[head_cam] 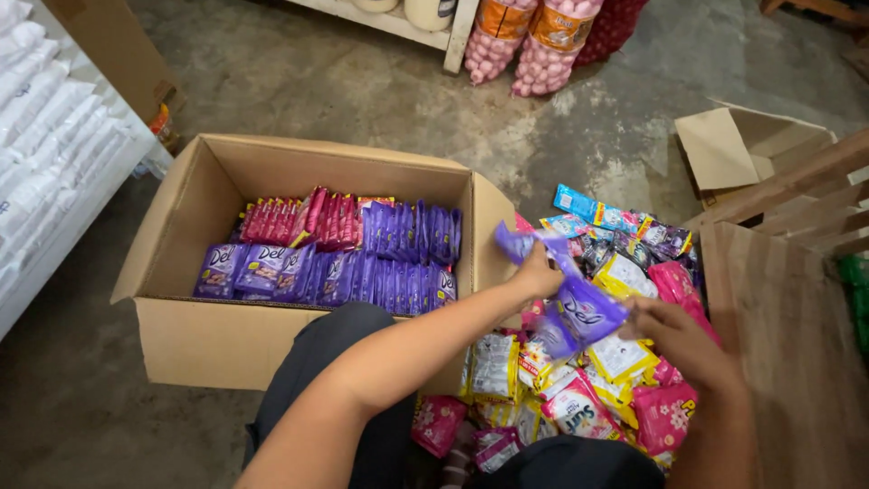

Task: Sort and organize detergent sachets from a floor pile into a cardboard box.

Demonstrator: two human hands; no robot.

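Observation:
My left hand and my right hand both grip a strip of purple sachets above a pile of mixed sachets on the floor. The strip runs from the left hand's fingers, where one purple sachet sticks up, down to the right hand. To the left stands an open cardboard box with rows of purple sachets and red-pink sachets packed upright inside.
The pile holds yellow, pink, blue and dark sachets. A smaller open carton lies at the back right, beside wooden slats. Net bags of pink balls lean on a white shelf. White packs are stacked at the left.

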